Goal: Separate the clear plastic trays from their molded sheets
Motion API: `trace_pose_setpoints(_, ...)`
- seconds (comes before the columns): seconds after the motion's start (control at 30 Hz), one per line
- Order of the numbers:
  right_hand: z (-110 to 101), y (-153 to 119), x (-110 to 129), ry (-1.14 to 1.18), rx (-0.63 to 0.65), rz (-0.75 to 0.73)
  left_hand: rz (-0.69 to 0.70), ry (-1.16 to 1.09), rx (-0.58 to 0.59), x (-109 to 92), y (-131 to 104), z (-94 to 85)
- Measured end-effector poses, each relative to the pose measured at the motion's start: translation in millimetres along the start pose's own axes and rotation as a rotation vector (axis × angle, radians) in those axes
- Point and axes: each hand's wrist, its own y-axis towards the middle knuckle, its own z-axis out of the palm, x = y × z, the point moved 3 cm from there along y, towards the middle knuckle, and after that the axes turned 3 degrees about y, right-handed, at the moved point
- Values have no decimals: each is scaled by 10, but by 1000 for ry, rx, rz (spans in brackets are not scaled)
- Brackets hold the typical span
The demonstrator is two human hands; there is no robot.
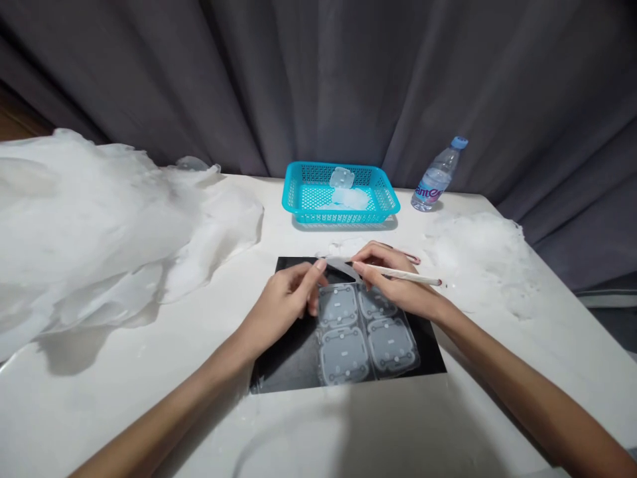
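My left hand (286,295) pinches the edge of a small translucent plastic piece (342,265) between thumb and forefinger. In my right hand (393,285) is a slim white pen-like stick (408,274), held like a pencil, with its dark tip at the translucent piece. Both hands are over the far part of a black mat (288,358). On the mat lies a clear plastic sheet with several rounded grey-looking squares (344,355), partly covered by my right hand. A second thin stick (412,256) shows just behind my right hand.
A blue perforated basket (343,218) holding translucent pieces stands at the back of the white table (199,392). To its right is a water bottle (438,176). Large piled translucent sheets (89,226) fill the left side; a whitish heap of scraps (482,262) lies at right.
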Motion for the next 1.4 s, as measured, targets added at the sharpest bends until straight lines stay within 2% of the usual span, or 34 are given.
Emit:
trace_pose_setpoints(0.1,134,-80,32,35,122,-2,-120,-306,173,11,1,97)
trace_pose_setpoints(0.17,192,-131,54,83,246,9,-135,-419,191,36,12,132)
trace_pose_setpoints(0.23,157,-149,88,112,311,2,-132,-484,164,71,23,148)
trace_pose_setpoints(0.3,15,-118,123,75,250,-32,-154,-540,122,108,24,157)
trace_pose_setpoints(0.43,-294,-31,119,-143,-20,-88,-195,-649,84,133,7,195)
trace_pose_setpoints(0.5,-294,-26,55,-287,-27,-72,-189,-704,70,122,-3,218)
trace_pose_setpoints(0.57,-187,-43,-43,-385,81,-46,-178,-746,66,108,-10,240)
trace_pose_setpoints(0.67,-2,-66,-185,-309,207,-15,-175,-748,67,105,-15,261)
trace_pose_setpoints(0.8,54,-34,-253,-107,160,15,-172,-709,56,130,-17,276)
trace_pose_setpoints(0.87,49,-22,-249,-75,183,2,-165,-699,54,137,-23,289)
trace_pose_setpoints(0.97,64,-25,-273,-189,212,-54,-222,-737,38,122,-50,313)
trace_pose_setpoints(1.1,73,-30,-364,-497,84,-99,-341,-810,102,23,-101,332)
trace_pose_setpoints(1.23,-46,4,-349,-451,162,-76,-253,-688,192,-31,-88,282)
trace_pose_setpoints(1.33,-226,34,-299,-280,229,18,-175,-522,157,50,-47,235)
trace_pose_setpoints(1.4,-310,41,-278,-204,230,65,-144,-419,134,111,-25,227)
